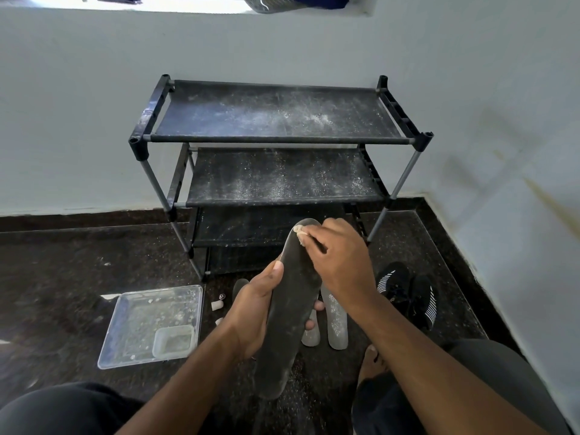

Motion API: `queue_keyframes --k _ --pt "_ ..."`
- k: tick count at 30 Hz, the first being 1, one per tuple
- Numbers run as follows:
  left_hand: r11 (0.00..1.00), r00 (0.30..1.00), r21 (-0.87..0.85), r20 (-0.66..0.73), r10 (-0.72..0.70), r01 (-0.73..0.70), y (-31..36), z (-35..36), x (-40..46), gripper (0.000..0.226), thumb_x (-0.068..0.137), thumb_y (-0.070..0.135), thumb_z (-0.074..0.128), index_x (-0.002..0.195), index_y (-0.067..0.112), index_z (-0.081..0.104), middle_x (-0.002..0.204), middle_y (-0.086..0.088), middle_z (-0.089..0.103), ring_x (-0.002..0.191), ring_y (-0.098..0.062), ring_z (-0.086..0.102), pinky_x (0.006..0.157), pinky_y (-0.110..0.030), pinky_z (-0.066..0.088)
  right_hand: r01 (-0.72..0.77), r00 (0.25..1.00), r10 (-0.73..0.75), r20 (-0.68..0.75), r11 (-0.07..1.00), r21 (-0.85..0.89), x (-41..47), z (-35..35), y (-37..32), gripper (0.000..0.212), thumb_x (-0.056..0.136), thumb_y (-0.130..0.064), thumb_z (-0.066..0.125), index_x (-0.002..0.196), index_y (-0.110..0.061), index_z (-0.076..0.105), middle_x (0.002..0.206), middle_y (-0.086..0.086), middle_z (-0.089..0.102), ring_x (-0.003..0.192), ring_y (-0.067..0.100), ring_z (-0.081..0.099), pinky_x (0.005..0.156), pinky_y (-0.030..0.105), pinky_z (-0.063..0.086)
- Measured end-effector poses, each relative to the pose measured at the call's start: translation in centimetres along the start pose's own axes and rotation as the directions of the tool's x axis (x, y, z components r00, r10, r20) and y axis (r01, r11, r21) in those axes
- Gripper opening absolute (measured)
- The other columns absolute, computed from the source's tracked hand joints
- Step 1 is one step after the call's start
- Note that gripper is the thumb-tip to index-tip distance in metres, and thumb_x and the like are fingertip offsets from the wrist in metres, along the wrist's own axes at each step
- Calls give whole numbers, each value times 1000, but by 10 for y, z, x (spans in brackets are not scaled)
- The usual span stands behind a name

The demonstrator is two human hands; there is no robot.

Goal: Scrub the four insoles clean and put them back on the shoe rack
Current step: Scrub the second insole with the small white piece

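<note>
My left hand [254, 312] grips a long dark grey insole [290, 312] around its middle and holds it up, toe end pointing away toward the shoe rack [276, 139]. My right hand [339, 259] pinches a small pale scrubbing pad [299, 233] and presses it on the insole's toe end. On the dark floor below lie other insoles: a pale dusty one [334, 318], another pale one [311, 335] partly hidden behind the held insole, and a dark tip [240, 287] showing beside my left hand. The black rack's shelves are dusted with white powder and hold nothing.
A clear plastic tray [150, 324] with a small tub [173, 340] in its corner sits on the floor at left. Small white pieces [217, 305] lie beside it. A pair of black shoes [408, 293] stands at right, near the wall corner. My knees frame the bottom.
</note>
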State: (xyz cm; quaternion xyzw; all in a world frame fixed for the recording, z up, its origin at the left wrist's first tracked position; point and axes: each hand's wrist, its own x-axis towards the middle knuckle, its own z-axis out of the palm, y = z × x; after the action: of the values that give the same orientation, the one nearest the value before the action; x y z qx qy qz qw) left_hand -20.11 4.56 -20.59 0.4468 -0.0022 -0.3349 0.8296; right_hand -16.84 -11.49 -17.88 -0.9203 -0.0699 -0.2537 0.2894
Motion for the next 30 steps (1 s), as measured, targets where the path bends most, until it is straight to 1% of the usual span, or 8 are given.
queue_keyframes --k 3,5,10,14,20,25,27,30 --pt "1000 1000 8 5 -7 7 0 0 0 44 113 41 31 145 24 56 133 -26 64 103 -46 64 79 -50 56 -164 983 169 -69 983 80 5 0 10 14 93 -29 69 95 -18 78 71 -11 54 69 9 53 61 30 47" --pt "1000 1000 8 -4 -5 5 1 0 0 44 113 41 31 145 23 56 132 -27 65 103 -46 64 80 -50 56 -215 971 225 -84 970 113 6 -1 15 13 93 -28 70 93 -18 78 72 -8 57 69 12 56 62 36 51" --pt "999 999 -45 -43 17 -19 8 -3 1 43 112 40 32 140 26 61 129 -25 67 100 -44 66 78 -51 56 -174 985 174 -6 985 4 0 1 10 14 92 -30 69 92 -21 79 68 -9 51 66 10 49 57 24 39" --pt "997 998 -58 -41 39 -41 10 -2 0 44 110 41 34 137 23 64 126 -24 67 96 -41 65 73 -47 57 -171 985 171 12 985 1 0 2 9 14 92 -30 69 90 -20 79 68 -7 53 65 11 51 55 27 43" --pt "998 1000 64 13 8 -9 5 0 0 46 112 41 32 145 19 56 119 -28 65 95 -41 66 74 -47 58 -177 982 178 -67 984 30 7 -3 12 17 93 -31 68 96 -18 79 69 -7 53 67 12 52 59 28 45" --pt "999 999 -8 -35 41 -41 14 -2 -2 45 111 41 34 139 21 62 124 -26 68 91 -38 68 69 -46 58 -169 985 169 -14 986 -3 0 2 10 15 92 -32 69 92 -20 79 67 -8 50 64 10 48 56 20 34" --pt "998 999 36 -14 42 -41 12 -2 -3 44 111 40 33 139 25 63 122 -24 69 92 -39 68 70 -47 58 -175 984 174 -30 985 -2 1 1 11 16 93 -31 68 92 -18 79 68 -7 51 65 10 50 56 23 39" --pt "989 999 144 13 37 -39 6 0 -3 44 112 38 32 145 24 58 115 -26 68 93 -41 67 72 -48 58 -212 974 213 -75 977 23 6 -3 14 19 94 -32 67 96 -17 79 71 -5 56 68 12 56 61 33 51"
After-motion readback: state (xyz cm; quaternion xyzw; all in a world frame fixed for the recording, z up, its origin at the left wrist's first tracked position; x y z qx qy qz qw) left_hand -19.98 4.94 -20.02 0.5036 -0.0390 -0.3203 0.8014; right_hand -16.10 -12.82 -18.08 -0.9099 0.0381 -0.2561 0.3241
